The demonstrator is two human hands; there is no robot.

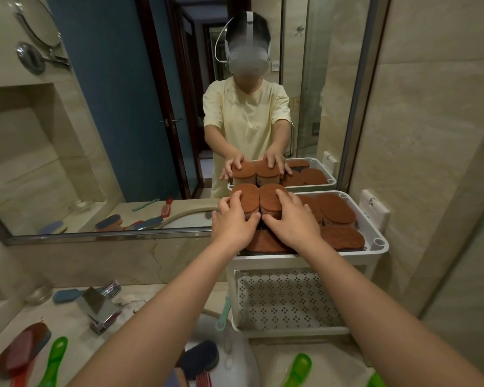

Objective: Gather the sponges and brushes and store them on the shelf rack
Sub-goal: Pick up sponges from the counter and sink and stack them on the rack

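The left hand (235, 223) had its grip clamped round a stack of brown oval scouring sponges (246, 201). The right hand (294, 220) had its grip clamped on a second stack (271, 199), which touched the first. Both stacks sat at the left end of the top tray of the white plastic shelf rack (375, 238), beside more flat brown sponges (338, 210). On the beige marble table (62, 322) lay a green-handled brush (56, 354), near a chrome tap (99, 305).

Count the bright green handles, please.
3: left handle on the counter, middle handle between the arms, edge handle cut off at bottom; arms may hide more.
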